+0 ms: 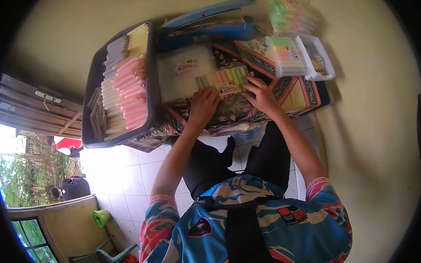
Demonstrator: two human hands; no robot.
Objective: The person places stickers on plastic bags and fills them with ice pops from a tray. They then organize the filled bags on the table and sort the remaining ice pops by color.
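Observation:
A clear plastic pack of pastel-coloured sticks [227,80], with a printed label, lies near the front edge of the table. At its lower left edge, my left hand [204,104] has its fingers bent together on the plastic. My right hand [260,93] grips the right end, thumb and fingers curved about the edge. Just left of the pack, a stack of flat clear bags [185,70] with a printed label rests on the patterned cloth [228,110]. Some fingertips blur into the pack.
A dark tray [153,78] of pink, white, yellow and grey sticks stands left. Behind is a blue bag sealer [204,32] with a raised arm. At right are filled packs [286,57], more packs [290,15] and a white container [329,67] against the wall [376,102].

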